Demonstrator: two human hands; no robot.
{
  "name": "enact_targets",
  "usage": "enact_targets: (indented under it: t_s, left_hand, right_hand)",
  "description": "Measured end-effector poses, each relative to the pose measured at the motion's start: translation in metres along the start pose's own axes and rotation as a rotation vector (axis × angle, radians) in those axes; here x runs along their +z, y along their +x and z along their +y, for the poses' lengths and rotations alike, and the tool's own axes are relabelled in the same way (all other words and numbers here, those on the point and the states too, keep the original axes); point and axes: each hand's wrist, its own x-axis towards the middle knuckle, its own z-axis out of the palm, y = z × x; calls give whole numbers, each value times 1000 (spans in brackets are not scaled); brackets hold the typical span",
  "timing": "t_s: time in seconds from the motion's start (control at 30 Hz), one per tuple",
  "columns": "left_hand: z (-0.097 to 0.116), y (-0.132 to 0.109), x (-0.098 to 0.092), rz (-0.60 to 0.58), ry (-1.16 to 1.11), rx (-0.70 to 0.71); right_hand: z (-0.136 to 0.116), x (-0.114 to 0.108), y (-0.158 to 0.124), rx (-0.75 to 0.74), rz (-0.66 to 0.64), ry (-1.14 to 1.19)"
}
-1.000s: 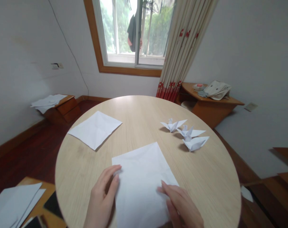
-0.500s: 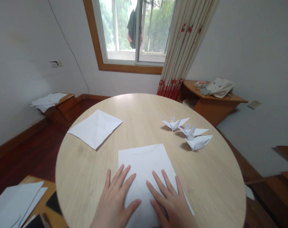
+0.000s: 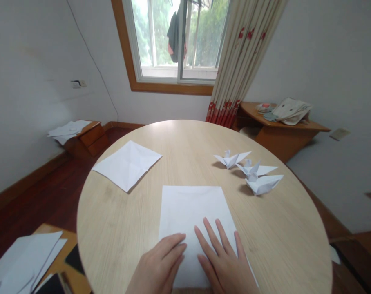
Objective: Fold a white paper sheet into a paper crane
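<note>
A white sheet of paper (image 3: 191,208) lies flat on the round table in front of me, its far edge almost level across the view. My right hand (image 3: 224,261) rests on the sheet's right part, open, fingers spread and pointing away from me. Over the left side of the same sheet is my left hand (image 3: 162,263). Its fingers are bent and drawn together, tips on the paper, and nothing shows between them; the palm is hidden.
A second creased sheet (image 3: 127,165) lies at the table's (image 3: 185,143) left. Three folded paper cranes, one a front crane (image 3: 263,185), stand on the right. Stacked papers (image 3: 23,259) lie on a low surface at lower left. A bag (image 3: 292,111) sits on a corner desk.
The sheet under my hands has turned slightly, so its far edge is straighter. My left hand has gone from spread fingers to bunched ones. The view has shifted a little.
</note>
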Motion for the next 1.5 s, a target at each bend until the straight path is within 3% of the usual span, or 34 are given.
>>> enact_targets:
  t_s: [0.2,0.37,0.57,0.83,1.23,1.5]
  left_hand:
    - [4,2,-3,-122,0,-28]
    - [3,1,-1,-137,15,-37]
    - [3,1,-2,-117,22,-13]
    - [3,1,-4,-63,1,60]
    - [-3,0,2,1,52,149]
    - [0,1,-1,-5,20,121]
  right_hand:
    - [-5,3,-1,71,9,19]
    - [1,4,-8,61,10,125]
    - [28,-18,-11,-115,-144,256]
    - [39,-38,-11,-78,-308,401]
    - [32,-35,-7,-30,-373,383]
    - [39,-43,-8,-14,-391,466]
